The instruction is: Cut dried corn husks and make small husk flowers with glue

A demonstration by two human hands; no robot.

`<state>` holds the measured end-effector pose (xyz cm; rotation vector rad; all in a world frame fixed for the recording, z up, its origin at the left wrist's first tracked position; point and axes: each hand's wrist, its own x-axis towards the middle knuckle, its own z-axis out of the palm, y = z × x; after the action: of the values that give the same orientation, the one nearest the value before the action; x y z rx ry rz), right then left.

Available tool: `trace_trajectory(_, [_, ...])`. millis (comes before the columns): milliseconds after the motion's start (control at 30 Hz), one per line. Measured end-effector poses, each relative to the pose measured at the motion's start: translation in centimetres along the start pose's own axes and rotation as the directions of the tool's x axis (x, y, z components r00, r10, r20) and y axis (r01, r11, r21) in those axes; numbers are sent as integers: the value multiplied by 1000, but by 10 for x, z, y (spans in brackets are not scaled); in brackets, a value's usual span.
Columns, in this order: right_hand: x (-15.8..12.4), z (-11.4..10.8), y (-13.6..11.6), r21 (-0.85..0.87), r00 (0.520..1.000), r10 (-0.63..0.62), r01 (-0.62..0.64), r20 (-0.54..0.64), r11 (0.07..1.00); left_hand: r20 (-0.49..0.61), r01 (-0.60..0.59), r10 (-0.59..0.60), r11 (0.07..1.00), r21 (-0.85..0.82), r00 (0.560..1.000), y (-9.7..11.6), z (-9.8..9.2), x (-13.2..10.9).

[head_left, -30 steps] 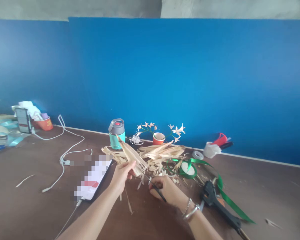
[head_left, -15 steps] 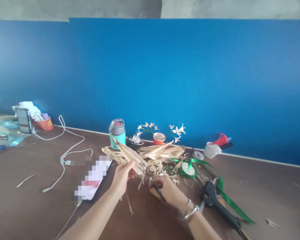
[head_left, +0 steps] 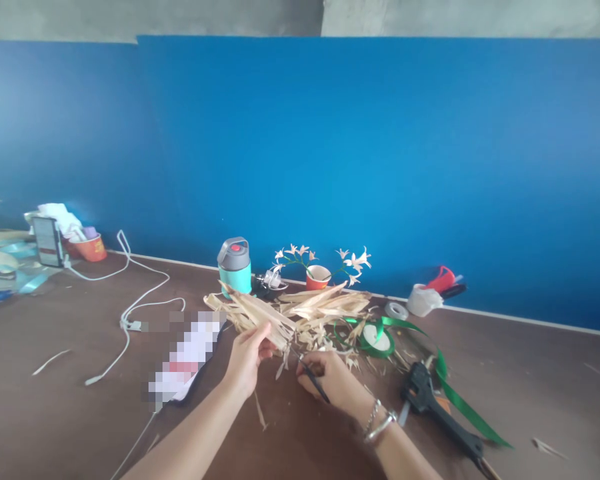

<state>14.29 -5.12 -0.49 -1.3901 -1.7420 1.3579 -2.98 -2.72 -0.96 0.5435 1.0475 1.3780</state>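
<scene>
My left hand point(head_left: 250, 353) pinches a pale, dry corn husk point(head_left: 260, 313) between thumb and fingers; the husk points up and left. Close on its right, my right hand point(head_left: 330, 380) is closed around a slim tool point(head_left: 314, 382) with a dark handle and a thin metal tip. That tip is at the husk's lower end; whether it touches, I cannot tell. Behind both hands lies a heap of dry husks point(head_left: 325, 303) with small cut scraps around it. A roll of green ribbon point(head_left: 390, 343) rests to the right of the heap.
A black glue gun point(head_left: 443, 413) lies at right. Behind the heap stand a teal flask point(head_left: 236, 277) and a paper cup point(head_left: 318, 279) with husk flowers. A phone point(head_left: 190, 360) lies left, near a white cable point(head_left: 125, 323). White tape point(head_left: 397, 311) sits by a white cup point(head_left: 424, 300).
The husk in my left hand has tipped slightly lower, its upper point coming down toward the heap. My right hand and its tool have barely moved.
</scene>
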Motion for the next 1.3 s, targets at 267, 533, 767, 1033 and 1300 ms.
trace_trajectory(267, [-1,1,-8,1,1000,-19,19,6,1000,-24,27,-28,997,-71,999,-2,1,-2])
trace_trajectory(533, [-2,3,-11,-13,1000,-8,8,-20,1000,-2,40,-40,998,-50,999,-3,5,-6])
trace_trajectory(767, [-2,4,-10,-48,999,-8,6,-46,999,-38,48,-53,990,-135,998,-9,5,-4])
trace_trajectory(1033, [-1,5,-6,-34,996,-65,63,-56,997,-32,37,-40,994,-104,999,-8,9,-9])
trace_trajectory(1300, [0,6,-4,-18,997,-29,28,-74,999,6,29,-28,993,-112,1000,-14,6,-7])
